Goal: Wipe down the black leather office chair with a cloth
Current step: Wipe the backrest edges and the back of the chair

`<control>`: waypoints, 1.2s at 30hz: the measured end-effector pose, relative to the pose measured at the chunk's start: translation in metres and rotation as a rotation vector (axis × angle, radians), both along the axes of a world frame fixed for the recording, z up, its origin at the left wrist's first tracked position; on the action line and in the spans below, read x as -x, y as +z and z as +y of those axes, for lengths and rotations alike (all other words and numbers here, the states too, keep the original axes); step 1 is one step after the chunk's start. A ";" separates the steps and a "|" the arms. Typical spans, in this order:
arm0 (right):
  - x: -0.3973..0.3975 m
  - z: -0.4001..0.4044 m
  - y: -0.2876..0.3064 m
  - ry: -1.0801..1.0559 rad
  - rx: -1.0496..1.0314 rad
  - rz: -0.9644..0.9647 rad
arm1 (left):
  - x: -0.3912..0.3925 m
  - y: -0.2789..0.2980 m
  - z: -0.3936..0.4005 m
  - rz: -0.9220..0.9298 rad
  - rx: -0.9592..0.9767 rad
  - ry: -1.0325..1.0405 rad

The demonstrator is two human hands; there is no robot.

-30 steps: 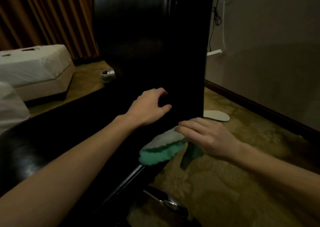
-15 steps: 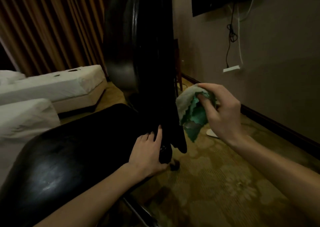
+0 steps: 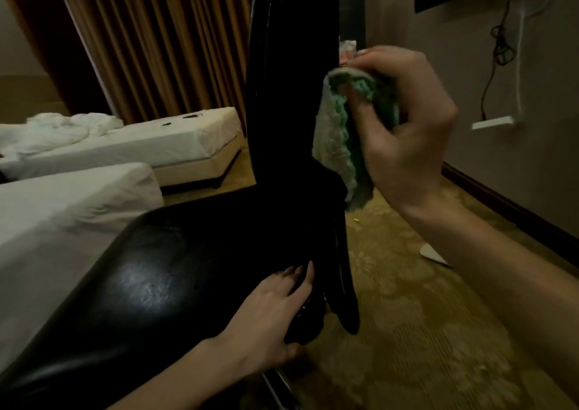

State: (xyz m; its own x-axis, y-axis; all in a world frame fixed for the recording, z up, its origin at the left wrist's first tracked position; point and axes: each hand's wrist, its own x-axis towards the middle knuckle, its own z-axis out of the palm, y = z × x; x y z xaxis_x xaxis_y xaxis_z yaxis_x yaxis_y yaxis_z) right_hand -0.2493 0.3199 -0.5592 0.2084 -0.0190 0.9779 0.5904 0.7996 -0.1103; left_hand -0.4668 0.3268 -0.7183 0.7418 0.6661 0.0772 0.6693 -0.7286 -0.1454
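Observation:
The black leather office chair point(image 3: 150, 281) fills the lower left with its glossy seat, and its tall backrest point(image 3: 294, 74) rises edge-on through the middle. My left hand point(image 3: 269, 312) grips the rear edge of the seat where it joins the backrest. My right hand point(image 3: 404, 127) holds a bunched green and white cloth point(image 3: 336, 131) against the backrest's rear face, at mid height. The fingers wrap the cloth and hide part of it.
Two white beds point(image 3: 131, 146) stand at the left before brown curtains point(image 3: 156, 43). Patterned carpet point(image 3: 407, 331) lies to the right, with a white slipper point(image 3: 434, 254) near a dark skirting board. Cables point(image 3: 501, 46) and a white power strip point(image 3: 492, 123) hang on the wall.
My right hand has lifted the cloth from low beside the chair up to mid height on the backrest's rear. My left hand dropped to the seat's rear edge. My view rose and shifted sideways.

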 end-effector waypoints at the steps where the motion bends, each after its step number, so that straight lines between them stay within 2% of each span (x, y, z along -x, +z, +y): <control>1: 0.006 0.000 0.000 -0.014 -0.026 -0.008 | 0.003 0.001 -0.004 -0.001 0.000 -0.019; 5: 0.029 -0.012 -0.039 -0.065 -0.095 -0.106 | 0.019 0.012 -0.010 0.009 0.032 -0.113; 10: 0.045 -0.032 -0.104 -0.263 -0.113 -0.455 | 0.036 0.013 -0.014 0.072 -0.028 -0.180; 15: 0.063 -0.061 -0.116 -0.446 -0.119 -0.764 | 0.050 0.006 -0.016 0.112 -0.159 -0.176; 17: 0.064 -0.071 -0.114 -0.503 -0.113 -0.915 | 0.056 0.006 -0.018 0.072 -0.161 -0.153; 20: 0.065 -0.083 -0.102 -0.543 -0.110 -1.143 | 0.057 0.005 -0.020 -0.141 -0.135 -0.150; 22: 0.065 -0.089 -0.083 -0.552 -0.083 -1.169 | 0.057 0.010 -0.025 -0.221 -0.097 -0.110; 24: 0.066 -0.094 -0.060 -0.583 -0.064 -1.092 | 0.056 0.014 -0.027 -0.265 -0.054 -0.079; 27: 0.072 -0.095 -0.055 -0.585 -0.016 -1.008 | 0.055 0.020 -0.028 -0.247 -0.036 -0.052; 29: 0.077 -0.093 -0.082 -0.552 0.019 -1.071 | 0.055 0.022 -0.028 -0.218 0.000 -0.011; 33: 0.072 -0.092 -0.153 -0.466 0.107 -1.335 | 0.060 0.023 -0.024 -0.173 0.020 -0.050; 36: 0.064 -0.089 -0.173 -0.475 0.080 -1.447 | 0.061 0.023 -0.020 -0.179 0.033 -0.091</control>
